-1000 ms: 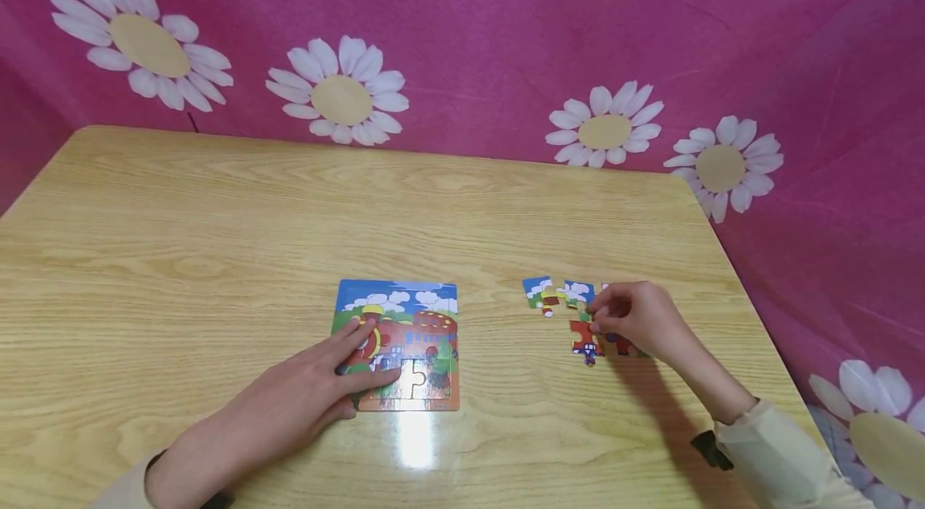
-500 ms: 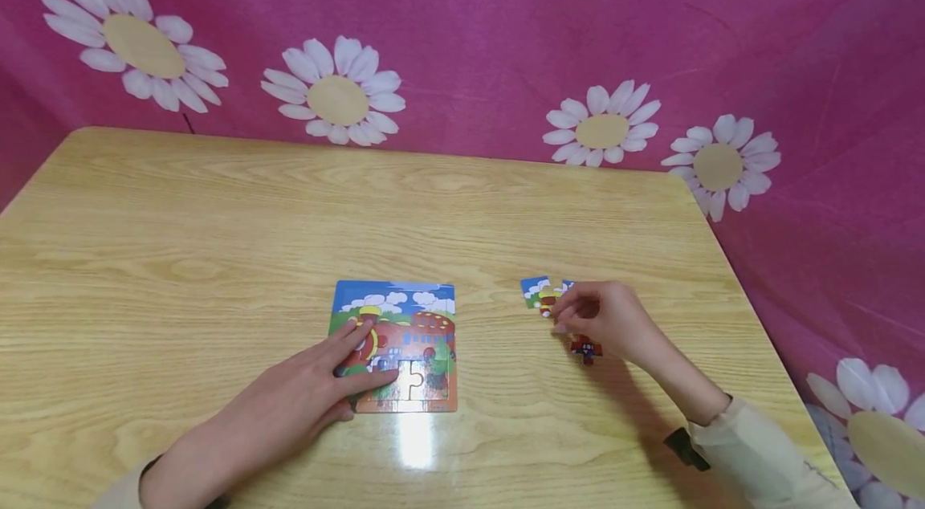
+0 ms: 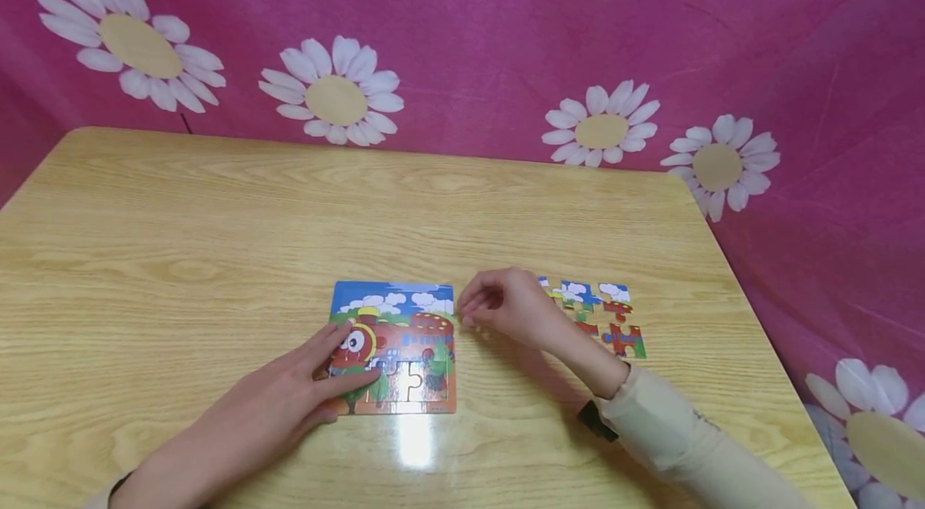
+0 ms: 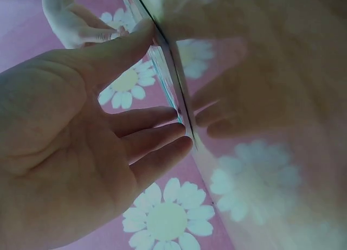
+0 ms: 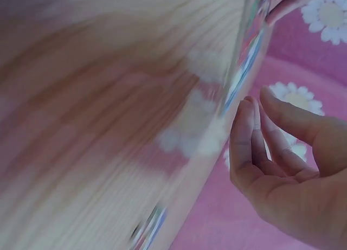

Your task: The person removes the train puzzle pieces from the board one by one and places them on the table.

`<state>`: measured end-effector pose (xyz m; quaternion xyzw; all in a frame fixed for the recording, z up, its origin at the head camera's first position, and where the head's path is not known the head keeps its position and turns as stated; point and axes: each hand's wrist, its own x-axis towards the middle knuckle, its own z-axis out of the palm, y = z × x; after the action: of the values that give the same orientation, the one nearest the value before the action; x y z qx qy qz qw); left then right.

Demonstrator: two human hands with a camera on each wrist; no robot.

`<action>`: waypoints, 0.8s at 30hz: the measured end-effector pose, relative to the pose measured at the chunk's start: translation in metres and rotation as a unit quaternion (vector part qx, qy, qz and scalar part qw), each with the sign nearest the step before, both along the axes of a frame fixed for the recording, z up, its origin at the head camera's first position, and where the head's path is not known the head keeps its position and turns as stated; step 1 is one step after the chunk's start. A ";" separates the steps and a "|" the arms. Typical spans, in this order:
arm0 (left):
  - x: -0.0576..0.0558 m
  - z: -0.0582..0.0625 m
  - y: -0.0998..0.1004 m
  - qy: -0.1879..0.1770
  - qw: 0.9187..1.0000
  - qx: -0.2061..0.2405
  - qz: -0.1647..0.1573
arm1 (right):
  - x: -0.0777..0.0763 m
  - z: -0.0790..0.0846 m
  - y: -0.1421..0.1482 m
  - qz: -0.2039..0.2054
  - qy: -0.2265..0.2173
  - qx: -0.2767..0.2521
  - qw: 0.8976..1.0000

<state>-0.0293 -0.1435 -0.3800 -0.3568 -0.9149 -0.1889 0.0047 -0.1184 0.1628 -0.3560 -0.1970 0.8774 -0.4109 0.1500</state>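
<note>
A flat jigsaw puzzle (image 3: 422, 332) with a red train, clouds and trees lies on the table. My left hand (image 3: 289, 384) rests across its left side, fingers spread; in the left wrist view the fingertips touch the board's edge. Just beyond the puzzle's right edge hovers my right hand (image 3: 509, 308), its fingers bent loosely. The right wrist view shows nothing between that thumb and those fingers (image 5: 242, 133). Several loose puzzle pieces (image 3: 625, 336) lie on the table to the right, partly hidden behind the right hand and forearm.
The wooden table (image 3: 217, 228) reaches to a pink cloth backdrop (image 3: 470, 27) printed with daisies. A patch of light glares on the tabletop below the puzzle. Beige sleeves (image 3: 665, 421) cover the forearms.
My right hand has travelled left from the loose pieces to the puzzle's right edge, uncovering pieces at the right. My left hand has slid slightly left, showing the train's eye.
</note>
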 end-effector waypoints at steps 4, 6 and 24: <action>0.003 0.002 -0.004 -0.025 0.999 -0.009 0.019 | -0.004 -0.002 -0.028 0.014 -0.018 -0.007 1.000; 0.004 0.002 -0.007 -0.031 0.999 -0.020 0.022 | -0.005 -0.003 -0.040 0.021 -0.028 -0.012 0.999; 0.009 0.001 -0.013 -0.021 0.999 -0.031 0.012 | -0.009 -0.009 -0.096 0.060 -0.039 0.009 0.997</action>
<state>-0.0204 -0.1564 -0.3785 -0.3421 -0.9243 -0.1678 -0.0234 -0.1271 0.0667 -0.3648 -0.2318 0.8609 -0.4011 0.2106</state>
